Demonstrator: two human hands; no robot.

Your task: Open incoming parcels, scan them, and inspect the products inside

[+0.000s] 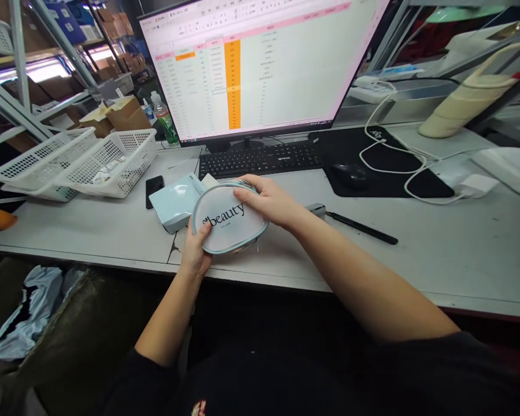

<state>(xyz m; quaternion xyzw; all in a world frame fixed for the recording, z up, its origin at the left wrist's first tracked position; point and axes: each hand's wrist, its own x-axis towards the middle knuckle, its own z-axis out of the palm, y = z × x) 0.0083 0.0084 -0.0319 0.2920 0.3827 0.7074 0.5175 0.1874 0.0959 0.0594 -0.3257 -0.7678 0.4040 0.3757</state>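
Between my hands is an oval cosmetic pouch [231, 231], pale with a light blue edge and the word "beauty" on its face. My left hand [196, 248] grips its lower left side, thumb on the front. My right hand [266, 199] is closed over the upper right edge, its fingertips partly hidden behind. The pouch is held above the desk's front edge, tilted toward me. Just behind it to the left lies a light blue box [175, 199]. A grey object [316, 209], partly covered by my right wrist, and a black pen [361, 226] lie to the right.
A monitor [286, 75] showing a spreadsheet stands behind a black keyboard [260, 159]. On the right are a mouse [349, 173], its mat and a white cable [409, 190]. White baskets [130, 167], a phone [155, 190] and a bottle [167, 121] occupy the left.
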